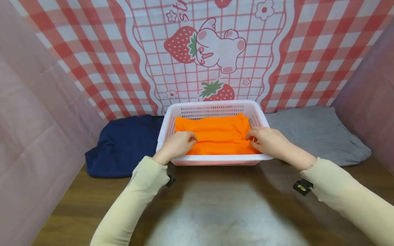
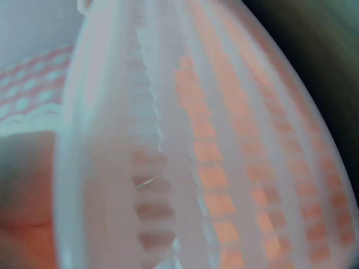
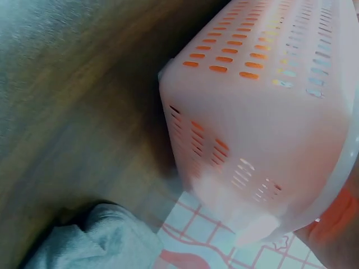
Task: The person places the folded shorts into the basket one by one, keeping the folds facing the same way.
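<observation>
A folded orange cloth (image 1: 215, 133) lies inside a white plastic basket (image 1: 215, 158) with slotted walls. At the cloth's left end my left hand (image 1: 178, 145) reaches over the rim, its curled fingers pinching the fabric. My right hand (image 1: 271, 141) does likewise at the right end, thumb and fingers bent onto the cloth. The fingertips are partly hidden by the fabric and the hands. In the left wrist view the basket wall (image 2: 185, 140) fills most of the picture, orange showing through its slots. The right wrist view shows the basket's outer corner (image 3: 252, 123).
A dark blue folded cloth (image 1: 126, 145) lies left of the basket on the wooden table (image 1: 212, 205). To the right lies a grey folded cloth (image 1: 317, 135). Behind the basket hangs a red-and-white checked curtain (image 1: 101, 58) with strawberry prints.
</observation>
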